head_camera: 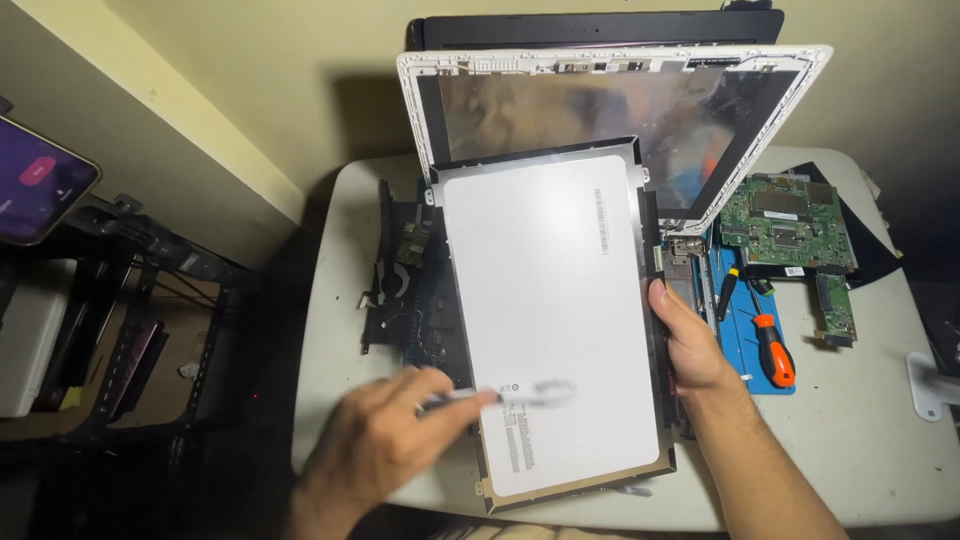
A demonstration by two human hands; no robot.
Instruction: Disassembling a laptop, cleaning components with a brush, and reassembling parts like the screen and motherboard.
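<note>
Lying white back up on the table [850, 440], the panel [550, 320] runs its long axis away from the person, over the dark laptop base [400, 300]. Right hand [690, 345] clasps its right edge. Left hand [380, 445], nearer, pinches a blurred pen-like tool [520, 395] on the panel's near end. Nothing in view is a container.

A pale grey tabletop [850, 440] with rounded corners carries everything in front of me. On it lies the dark laptop base [415, 300], stripped open, and to my right a blue work mat [745, 345] with an orange-handled screwdriver [773, 348] on it. Beyond the mat a green circuit board [787, 222] rests on a black sheet [880, 250].
</note>
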